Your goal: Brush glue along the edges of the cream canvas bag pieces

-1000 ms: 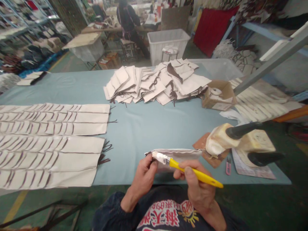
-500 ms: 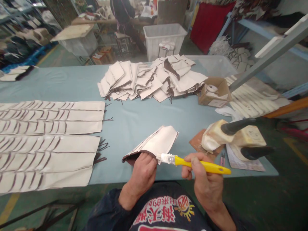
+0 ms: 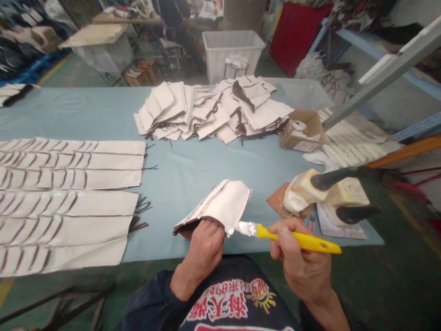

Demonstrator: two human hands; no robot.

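Note:
At the table's near edge, my left hand [image 3: 205,246] is closed on the dark-trimmed open end of a cream fabric sleeve piece [image 3: 225,200]; some fingertips are hidden inside its opening. My right hand [image 3: 301,255] grips a yellow-handled paintbrush [image 3: 299,239]. White paste coats the bristles, which touch or nearly touch the piece's right edge near my left fingers. To the right stand cream plastic containers with black handles [image 3: 310,191], the nearer one with white paste around its mouth, on a brown sheet [image 3: 275,200].
Overlapping cream pieces with dark trim lie in rows [image 3: 69,207] at left. A loose heap of similar pieces [image 3: 210,110] is at the back, beside a cardboard box [image 3: 302,133]. Small pink-handled snips [image 3: 312,224] lie near the containers. A person [image 3: 175,23] sits beyond a white bin [image 3: 232,50].
My right hand and the brush have shifted right and slightly down, the bristles sliding along the piece's edge away from my left hand. The left hand keeps its hold. The view has shifted slightly.

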